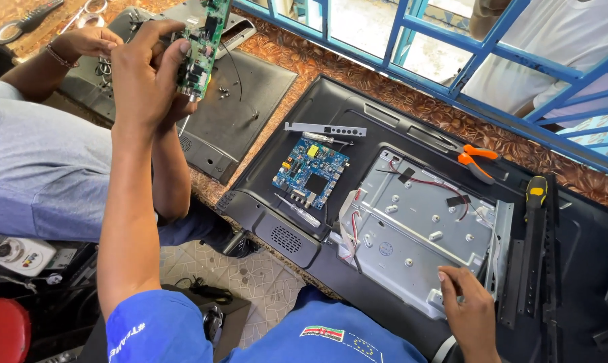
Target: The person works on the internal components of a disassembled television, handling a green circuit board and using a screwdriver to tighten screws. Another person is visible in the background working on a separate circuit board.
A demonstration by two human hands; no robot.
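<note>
Two boards: green one [200, 47] clenched in left hand [146, 81]; blue [311, 173] at 3 o'clock; right hand [471, 310] flat, released, on ribbed steel plate [411, 228]

A green circuit board [200, 47] is showing at far left, and a blue circuit board [310, 171] is lying in the black casing [344, 114]. Orange-handled pliers [475, 161] are lying at far right by a yellow-and-black screwdriver [535, 195], all on a brown floral tabletop [317, 64].

circuit boards: 2 (green [200, 47], blue [310, 172]) | screwdrivers: 2 [534, 195] [297, 210] | pliers: 1 [475, 160]
</note>
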